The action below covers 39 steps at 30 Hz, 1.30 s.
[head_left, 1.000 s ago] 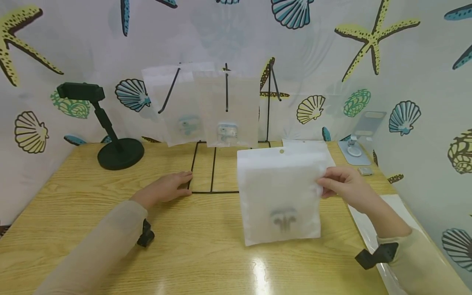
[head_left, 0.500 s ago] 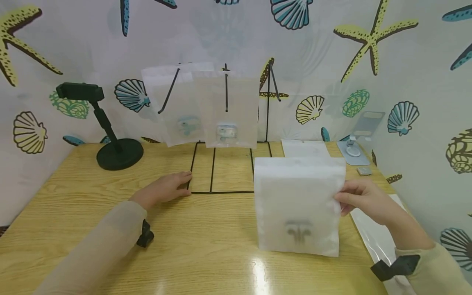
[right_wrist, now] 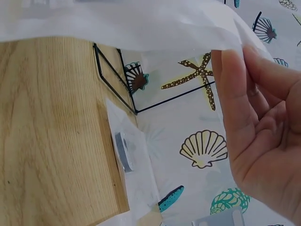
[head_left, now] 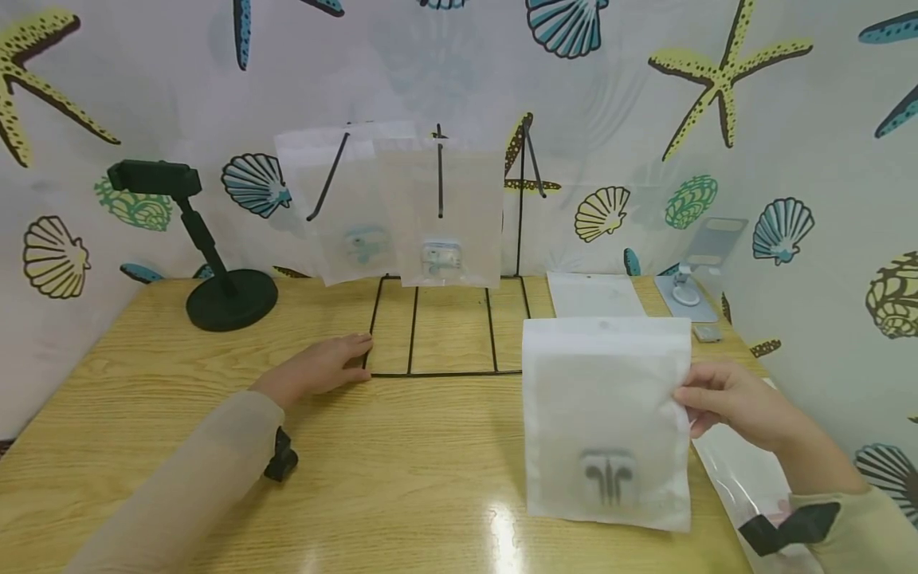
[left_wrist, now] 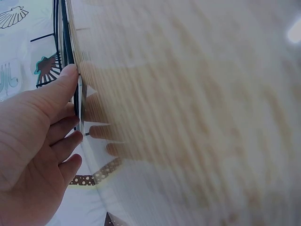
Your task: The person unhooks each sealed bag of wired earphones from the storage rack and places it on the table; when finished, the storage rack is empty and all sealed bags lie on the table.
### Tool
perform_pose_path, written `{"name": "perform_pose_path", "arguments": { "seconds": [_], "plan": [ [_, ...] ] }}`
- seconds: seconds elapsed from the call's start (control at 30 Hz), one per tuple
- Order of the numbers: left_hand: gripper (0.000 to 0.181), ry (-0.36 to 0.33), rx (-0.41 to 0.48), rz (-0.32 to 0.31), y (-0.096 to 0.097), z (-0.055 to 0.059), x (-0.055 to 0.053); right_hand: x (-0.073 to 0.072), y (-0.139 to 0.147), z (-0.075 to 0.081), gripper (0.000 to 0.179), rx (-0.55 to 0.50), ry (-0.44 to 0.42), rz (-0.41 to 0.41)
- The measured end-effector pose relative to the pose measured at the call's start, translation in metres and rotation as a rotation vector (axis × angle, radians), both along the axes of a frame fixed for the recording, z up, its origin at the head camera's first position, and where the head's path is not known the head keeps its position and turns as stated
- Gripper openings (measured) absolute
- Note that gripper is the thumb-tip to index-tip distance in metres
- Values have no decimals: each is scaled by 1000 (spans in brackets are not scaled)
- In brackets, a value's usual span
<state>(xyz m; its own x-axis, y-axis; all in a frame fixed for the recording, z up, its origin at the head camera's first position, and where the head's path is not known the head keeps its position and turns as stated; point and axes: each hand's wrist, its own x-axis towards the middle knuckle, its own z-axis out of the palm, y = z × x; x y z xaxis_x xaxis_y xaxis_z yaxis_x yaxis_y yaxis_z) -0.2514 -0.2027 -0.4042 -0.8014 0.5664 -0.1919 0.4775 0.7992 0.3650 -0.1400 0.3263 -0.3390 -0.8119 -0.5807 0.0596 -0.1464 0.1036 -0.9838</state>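
Observation:
My right hand [head_left: 735,402] pinches the right edge of a frosted white plastic bag [head_left: 606,399], thumb in front. Low inside it, dark earphone shapes [head_left: 608,474] show through. The bag hangs upright over the right half of the table, a small hole at its top edge. In the right wrist view, thumb and fingers [right_wrist: 234,70] meet at the bag's edge. My left hand [head_left: 313,369] touches the left front corner of a black wire display rack [head_left: 411,335], its fingers fairly straight. Similar bags hang at the rack's left hook [head_left: 330,177] and middle hook [head_left: 441,182].
The right hook [head_left: 535,163] bears no bag. Another white bag [head_left: 595,293] lies behind the held one. A black phone stand [head_left: 231,299] is at the back left, a pale stand [head_left: 686,296] at the back right. Clear plastic packaging [head_left: 739,454] lies along the right edge.
My right hand has moved right and toward me with the bag, away from the rack. The bag turned slightly, and its earphones show more sharply. The left hand stayed at the rack's corner.

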Motion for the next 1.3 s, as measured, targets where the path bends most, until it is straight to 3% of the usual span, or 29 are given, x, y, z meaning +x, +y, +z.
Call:
{"name": "perform_pose_path", "arguments": {
  "seconds": [0.2, 0.6, 0.9, 1.3],
  "plan": [
    [63, -3, 0, 6, 0, 1, 1, -2, 11, -10, 31, 35, -88, -5],
    [61, 0, -2, 8, 1, 4, 3, -2, 22, -29, 9, 248, -289, -115],
    [62, 2, -6, 20, 1, 5, 4, -1, 24, -37, 14, 384, -324, -162],
    [62, 6, -8, 13, 2, 5, 4, 0, 27, -48, 14, 473, -324, -151]
  ]
}}
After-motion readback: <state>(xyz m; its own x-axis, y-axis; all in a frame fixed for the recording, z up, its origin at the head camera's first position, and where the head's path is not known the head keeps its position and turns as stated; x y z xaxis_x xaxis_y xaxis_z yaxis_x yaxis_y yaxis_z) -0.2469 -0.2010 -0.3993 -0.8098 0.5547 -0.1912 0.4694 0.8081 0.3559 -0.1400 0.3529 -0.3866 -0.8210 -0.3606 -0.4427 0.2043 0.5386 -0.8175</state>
